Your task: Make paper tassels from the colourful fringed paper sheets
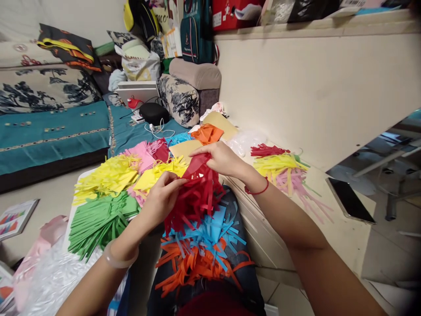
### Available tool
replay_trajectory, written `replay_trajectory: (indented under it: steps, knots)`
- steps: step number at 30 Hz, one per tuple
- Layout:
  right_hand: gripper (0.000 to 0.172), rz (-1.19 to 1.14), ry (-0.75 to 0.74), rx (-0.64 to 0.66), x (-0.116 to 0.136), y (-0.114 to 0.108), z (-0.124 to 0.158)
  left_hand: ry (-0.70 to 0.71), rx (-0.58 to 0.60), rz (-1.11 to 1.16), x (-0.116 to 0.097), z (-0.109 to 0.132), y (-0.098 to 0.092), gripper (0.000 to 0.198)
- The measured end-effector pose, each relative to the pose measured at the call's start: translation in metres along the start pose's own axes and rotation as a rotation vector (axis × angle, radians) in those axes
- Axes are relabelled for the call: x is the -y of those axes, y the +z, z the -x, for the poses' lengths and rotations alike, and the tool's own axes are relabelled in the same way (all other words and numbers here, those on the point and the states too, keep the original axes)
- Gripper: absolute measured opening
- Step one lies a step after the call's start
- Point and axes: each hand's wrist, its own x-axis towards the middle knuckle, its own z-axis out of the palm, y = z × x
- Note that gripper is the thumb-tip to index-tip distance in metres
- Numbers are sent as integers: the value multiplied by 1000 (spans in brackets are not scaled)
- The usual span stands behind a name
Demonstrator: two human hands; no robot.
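Both hands hold a red fringed tissue paper (200, 188) up over my lap, its cut strips hanging down. My left hand (164, 197) pinches the left side of its upper edge. At the upper right, my right hand (222, 159) grips the same paper, index finger stretched out to the left. Below it, blue fringed paper (210, 232) and orange fringed paper (194, 267) lie spread over my legs. Left of my hands are stacks of yellow fringed paper (108, 177), green fringed paper (101, 219) and pink fringed paper (143, 156).
On the wooden surface at right lie a red, yellow and pink fringed bundle (279, 166) and a phone (350, 199). Behind the stacks are an orange fringed piece (207, 133), tan card (220, 123) and clear plastic (245, 141). A sofa (52, 127) stands at left, bubble wrap (59, 274) below.
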Motion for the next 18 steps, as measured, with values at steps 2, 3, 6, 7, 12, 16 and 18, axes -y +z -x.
replay_trajectory:
  steps: [2,3,6,7,12,16,18]
  knots:
    - [48,44,45,69,-3,-4,-3,-2,-13,36,3,2,5,19]
    - [44,64,66,94,-5,-6,-5,-8,-22,47,5,3,7,17]
    - [32,46,112,171,-11,-10,-10,-33,-47,77,10,4,8,15]
    - [28,13,127,197,-13,-11,-12,-38,-44,89,12,3,7,16]
    - [16,2,202,91,-32,-9,-25,-14,-27,174,21,2,0,15]
    - [15,87,338,-115,-66,-17,-32,-106,-119,214,28,9,-9,9]
    - [17,112,410,-197,-90,-33,-28,-179,-192,169,31,13,-15,6]
